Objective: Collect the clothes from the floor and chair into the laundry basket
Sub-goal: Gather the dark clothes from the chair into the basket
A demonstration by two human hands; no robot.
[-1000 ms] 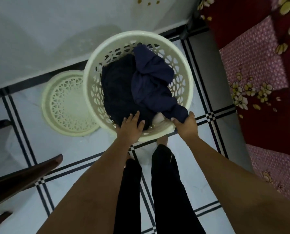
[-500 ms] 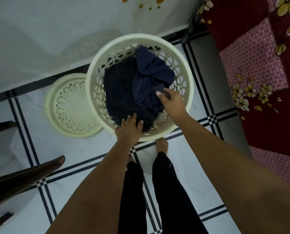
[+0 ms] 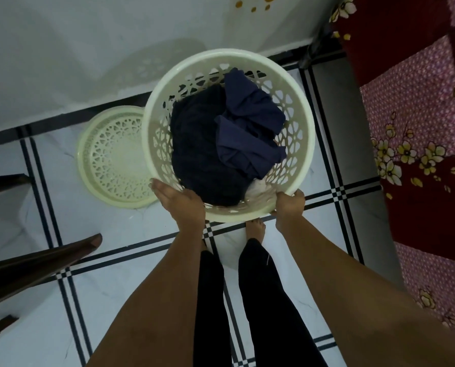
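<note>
Both hands hold the near rim of the round cream plastic laundry basket (image 3: 304, 144), whose walls are pierced with a flower-like lattice. The left hand (image 3: 180, 201) lies flat over the rim with its fingers pointing away and to the left, while the right hand (image 3: 290, 205) curls closed around the rim, thumb side inward. Between and just beyond the two grips sits the load: a dark navy crumpled garment (image 3: 202, 154) filling most of the basket, a lighter blue folded cloth (image 3: 247, 128) lying on top of it toward the right hand's side, and a scrap of white fabric (image 3: 258, 188) beside the right grip. The matching cream lattice lid (image 3: 112, 157) lies flat on the tiled floor beyond the left hand, touching the basket. Such a two-handed hold at the near edge probably steadies or readies the basket for lifting.
</note>
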